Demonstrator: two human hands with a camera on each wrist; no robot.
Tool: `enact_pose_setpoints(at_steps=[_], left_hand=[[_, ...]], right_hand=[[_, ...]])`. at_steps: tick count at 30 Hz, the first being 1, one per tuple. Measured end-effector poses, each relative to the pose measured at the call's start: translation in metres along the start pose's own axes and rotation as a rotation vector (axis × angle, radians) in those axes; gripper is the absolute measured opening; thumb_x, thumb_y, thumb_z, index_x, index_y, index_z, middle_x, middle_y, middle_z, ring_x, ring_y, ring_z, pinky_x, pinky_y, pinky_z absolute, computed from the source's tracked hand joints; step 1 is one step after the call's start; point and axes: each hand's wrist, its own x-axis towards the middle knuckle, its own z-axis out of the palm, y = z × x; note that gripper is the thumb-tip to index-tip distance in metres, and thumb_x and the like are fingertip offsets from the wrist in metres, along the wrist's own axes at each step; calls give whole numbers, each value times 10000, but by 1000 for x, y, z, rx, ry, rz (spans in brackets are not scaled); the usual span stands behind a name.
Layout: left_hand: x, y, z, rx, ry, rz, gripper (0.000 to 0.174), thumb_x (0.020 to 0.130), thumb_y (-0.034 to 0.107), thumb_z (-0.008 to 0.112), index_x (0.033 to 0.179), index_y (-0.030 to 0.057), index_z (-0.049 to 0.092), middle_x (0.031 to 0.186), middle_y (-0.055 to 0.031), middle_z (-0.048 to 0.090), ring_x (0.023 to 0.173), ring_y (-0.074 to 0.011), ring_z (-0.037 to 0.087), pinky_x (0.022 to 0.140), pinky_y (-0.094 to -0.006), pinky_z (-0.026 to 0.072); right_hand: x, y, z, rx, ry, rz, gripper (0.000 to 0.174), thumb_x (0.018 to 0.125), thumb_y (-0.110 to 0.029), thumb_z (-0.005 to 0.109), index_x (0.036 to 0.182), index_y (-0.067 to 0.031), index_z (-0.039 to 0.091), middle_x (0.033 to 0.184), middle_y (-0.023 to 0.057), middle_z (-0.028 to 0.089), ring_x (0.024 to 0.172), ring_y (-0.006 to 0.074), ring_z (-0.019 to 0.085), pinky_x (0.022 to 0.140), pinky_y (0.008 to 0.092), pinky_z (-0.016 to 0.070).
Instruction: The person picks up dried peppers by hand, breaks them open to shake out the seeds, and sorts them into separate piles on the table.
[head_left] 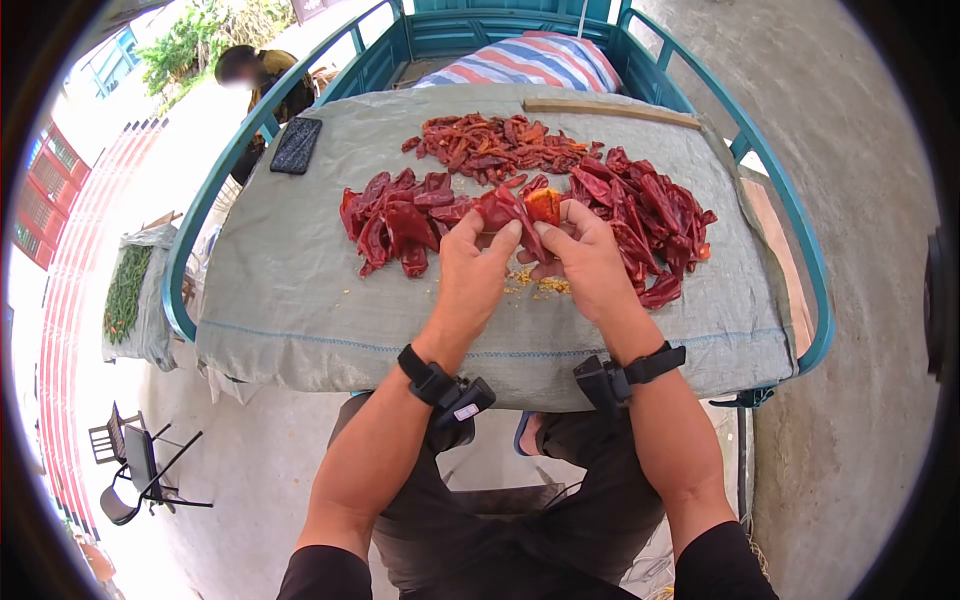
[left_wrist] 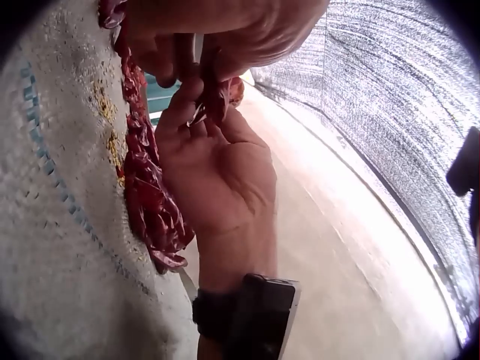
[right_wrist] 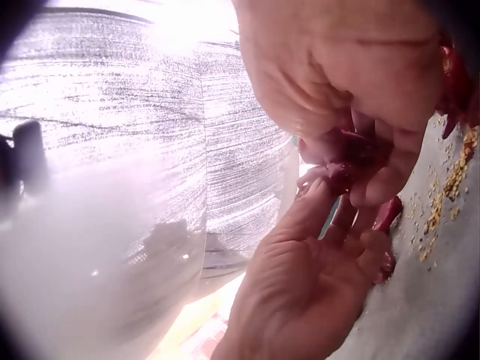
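Both hands pinch one dried red pepper (head_left: 516, 212) above the cloth. It is split, and an orange inner side shows by the right fingers. The left hand (head_left: 474, 275) grips its left part between thumb and fingers; the right hand (head_left: 592, 272) holds its right part the same way. In the left wrist view, the pepper (left_wrist: 217, 97) lies between both sets of fingertips. Whole-looking red peppers form a pile (head_left: 398, 222) to the left and a larger pile (head_left: 645, 215) to the right. Behind is a heap of smaller red pieces (head_left: 495, 145).
Yellow seeds (head_left: 545, 286) lie scattered on the grey-green woven cloth (head_left: 290, 300). A phone (head_left: 296, 146) is at the back left, a wooden strip (head_left: 612, 112) at the back. Teal cart rails (head_left: 780, 200) border both sides. A striped bag (head_left: 530, 62) sits behind; a person (head_left: 275, 85) is beyond the left rail.
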Motion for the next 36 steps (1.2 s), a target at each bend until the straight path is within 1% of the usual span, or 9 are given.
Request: enact_pose_setpoints(at_steps=[6,11,14,17,20,23,27,29,36], left_hand=[[2,4,-6,115,8,-23,270,1088,196,726,1311,45,740,1081,-14,803,889,-79,715,677,-260,501],[1,3,-6,165,-22,-68,286,1085,166,711,1337,31,727,1074,-19,804,889,-78,719,668,-259,499],[-1,9,-2,177,-12,-63,260,1050,50,687,1292,-36,729,1035,-64,805,853,-129,724,780,-313,575],[0,10,-2,147,-36,-63,258,1050,28,667,1292,-39,726,1054,-73,804,876,-130,725,797,-308,574],[-2,13,-1,71,-66,-50,236,1054,24,650,1269,-39,726,1055,-74,795,888,-134,716,813,-312,570],[1,2,-4,72,-91,-36,250,1096,105,625,1313,37,729,1035,15,762,883,-59,672,694,-253,488],[4,-7,-8,189,-44,-71,233,1106,120,617,1293,40,731,1025,23,746,867,-54,643,697,-252,487],[4,-7,-9,228,-44,-101,230,1108,128,620,1288,41,732,1032,22,742,865,-51,629,700,-251,487],[1,-1,-7,83,-125,-67,243,1101,177,666,1284,32,732,1063,17,745,916,-55,635,756,-261,508]], right_hand=[[3,1,-2,-167,153,-121,145,1082,-133,709,1165,-17,736,983,13,757,834,77,671,695,284,548],[2,-9,-7,-165,71,-210,123,1061,-132,745,1090,-13,734,926,-23,716,809,51,595,710,262,481],[3,-4,-6,-174,19,-209,116,1034,-107,777,1074,-14,721,911,-30,701,806,52,588,712,264,476],[7,4,-8,-276,24,-233,133,1008,-82,802,1076,-12,711,900,-23,698,808,57,595,709,270,485],[5,1,-8,-386,50,-257,155,994,-75,813,1085,-9,707,895,-6,702,796,61,600,693,274,490],[2,-5,-8,-369,41,-201,160,993,-77,814,1086,-6,706,893,8,704,772,65,602,671,276,491],[-2,-13,-8,-317,-4,-128,161,998,-81,810,1089,1,706,896,12,705,739,64,605,648,271,490],[-1,-12,-7,-299,-39,-149,167,996,-77,812,1098,3,705,896,16,707,733,62,612,636,265,491],[1,-7,-9,-318,15,-138,203,976,-70,837,1100,3,695,898,36,723,718,71,636,596,240,493]])
